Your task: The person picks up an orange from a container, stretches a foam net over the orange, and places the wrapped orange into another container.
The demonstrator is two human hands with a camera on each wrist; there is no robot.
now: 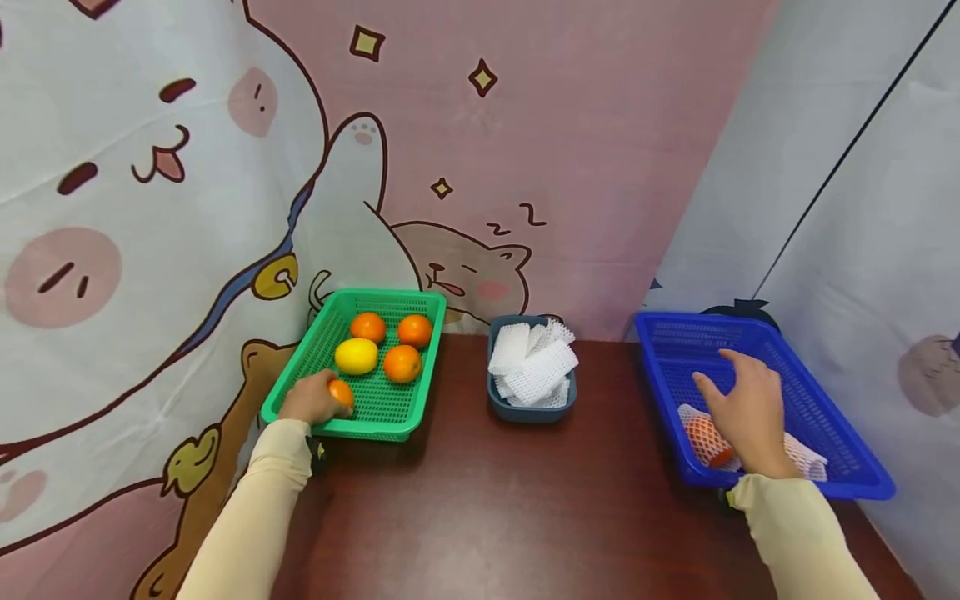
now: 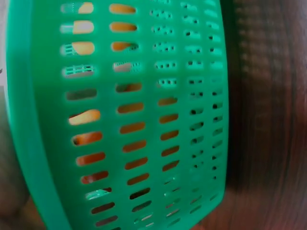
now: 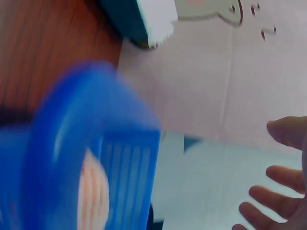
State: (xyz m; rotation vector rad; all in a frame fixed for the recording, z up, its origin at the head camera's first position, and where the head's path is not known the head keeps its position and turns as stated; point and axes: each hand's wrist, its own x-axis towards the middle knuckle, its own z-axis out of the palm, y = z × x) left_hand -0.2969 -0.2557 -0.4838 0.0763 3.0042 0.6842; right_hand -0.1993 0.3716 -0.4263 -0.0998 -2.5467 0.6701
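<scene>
At the near left corner of the green basket (image 1: 420, 408), my left hand (image 1: 306, 402) grips an orange (image 1: 342, 393). Three more oranges (image 1: 402, 364) and a yellow lemon (image 1: 356, 356) lie in that basket. The left wrist view is filled by the slotted green wall (image 2: 108, 108), with orange showing through the holes. My right hand (image 1: 753, 412) hovers over the blue basket (image 1: 840, 417), thumb and fingers spread and holding nothing. Below it lies an orange in a white foam net (image 1: 705, 440), with another white foam net (image 1: 806, 457) partly hidden behind the wrist.
Between the baskets, a small dark grey-blue bin (image 1: 532, 413) holds a pile of white foam nets (image 1: 540, 371). Everything stands on a dark reddish-brown table (image 1: 487, 508). A cartoon-printed cloth (image 1: 600, 167) hangs close behind and along both sides.
</scene>
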